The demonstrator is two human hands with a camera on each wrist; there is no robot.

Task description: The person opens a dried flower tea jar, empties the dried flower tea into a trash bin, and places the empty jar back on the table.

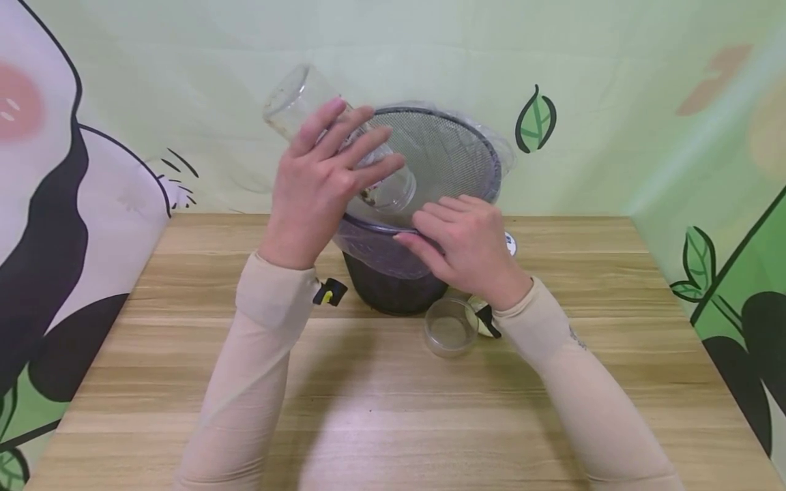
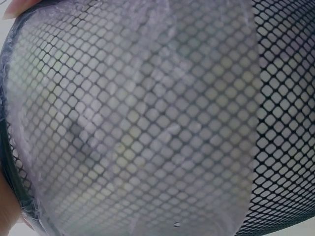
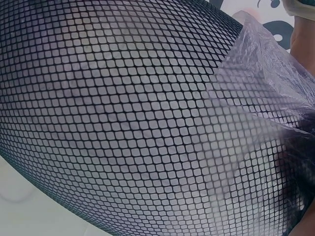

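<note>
My left hand (image 1: 322, 177) grips a clear jar (image 1: 293, 102) from above, fingers spread along its side. The jar slants down to the right, its mouth end inside the opening of a black mesh trash bin (image 1: 396, 290). Small dark bits (image 1: 367, 196) show near that end. A thin clear plastic liner (image 1: 383, 252) folds over the bin's rim. My right hand (image 1: 467, 239) holds the near right rim, fingers curled over it and thumb outside. The bin leans toward me. Both wrist views are filled by its mesh (image 2: 285, 98) and liner (image 3: 266, 59); the jar is hidden there.
A small clear round lid or shallow cup (image 1: 450, 331) lies on the wooden table (image 1: 393, 423), just in front of the bin and close to my right wrist. A patterned cloth backdrop (image 1: 577, 61) stands behind and on both sides of the table.
</note>
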